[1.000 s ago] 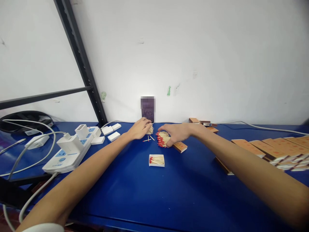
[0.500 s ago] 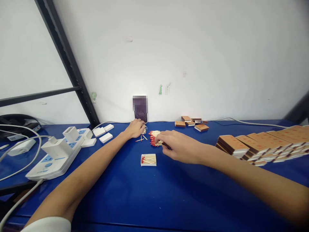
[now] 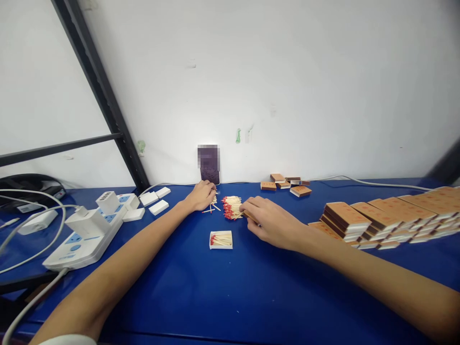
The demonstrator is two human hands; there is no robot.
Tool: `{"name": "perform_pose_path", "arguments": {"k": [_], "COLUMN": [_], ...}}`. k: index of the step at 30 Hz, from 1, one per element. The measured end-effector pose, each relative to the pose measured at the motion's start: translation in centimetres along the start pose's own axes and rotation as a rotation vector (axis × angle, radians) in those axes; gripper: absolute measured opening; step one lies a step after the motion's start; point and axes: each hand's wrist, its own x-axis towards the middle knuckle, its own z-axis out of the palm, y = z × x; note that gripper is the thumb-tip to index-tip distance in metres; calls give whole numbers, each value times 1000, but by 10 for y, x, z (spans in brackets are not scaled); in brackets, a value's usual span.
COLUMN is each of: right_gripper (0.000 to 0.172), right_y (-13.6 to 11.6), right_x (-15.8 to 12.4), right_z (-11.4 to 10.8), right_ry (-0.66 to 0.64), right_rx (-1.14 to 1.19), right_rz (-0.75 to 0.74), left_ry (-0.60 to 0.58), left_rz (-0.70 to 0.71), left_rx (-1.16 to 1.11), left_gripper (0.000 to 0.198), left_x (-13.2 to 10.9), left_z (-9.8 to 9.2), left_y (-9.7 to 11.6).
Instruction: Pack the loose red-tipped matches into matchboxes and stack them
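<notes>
From where I stand, the right hand (image 3: 268, 220) is closed around an orange-brown matchbox (image 3: 250, 215), gripped under the bent fingers, just right of the red-headed match pile (image 3: 232, 208) toward the table's (image 3: 251, 292) far edge. The left hand (image 3: 201, 195) curls over a few loose matches (image 3: 214, 201); I can't tell whether it's pinching any. A white tray (image 3: 221, 240) of matches sits nearer the front edge.

Half a second ago the right fingertips reached over the pile; they've since drawn back rightward, baring more of it. The left hand has barely moved.

The stacked boxes (image 3: 388, 213) toward the right edge carry reddish print, too small to read; the power strip's (image 3: 96, 243) lettering is blurred.
</notes>
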Motion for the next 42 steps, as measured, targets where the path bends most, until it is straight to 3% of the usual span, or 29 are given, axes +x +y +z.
{"name": "perform_pose_path", "arguments": {"k": [5, 11, 14, 18, 24, 31, 35, 38, 42], "right_gripper": [16, 15, 17, 20, 27, 36, 32, 24, 16], "right_y": [14, 22, 16, -9, -43, -34, -31, -28, -24], "right_x": [-2, -6, -6, -4, 1, -5, -8, -10, -13], "right_z": [8, 2, -2, -3, 4, 14, 14, 10, 8], "right_ry": [-33, -88, -34, -4, -160, -112, -65, -19, 23], "right_rx": [-22, -93, -145, -140, -45, 190, 254, 299, 449], "right_rz": [113, 169, 110, 1, -22, 30, 66, 50, -18], "left_ry": [-23, -33, -2, 76, -56, -275, -264, -201, -245], "left_rz": [32, 58, 70, 54, 30, 34, 86, 157, 218], "left_rx": [-5, -10, -29, -70, 158, 119, 98, -65, -234], "left_gripper": [36, 38, 37, 31, 30, 27, 28, 26, 24], "left_x": [-17, -20, -31, -63, -87, -94, -99, -102, -105], "left_z": [-7, -25, -37, -47, -46, -47, -59, -72, -77], "left_y": [13, 22, 24, 34, 54, 50, 52, 62, 76]}}
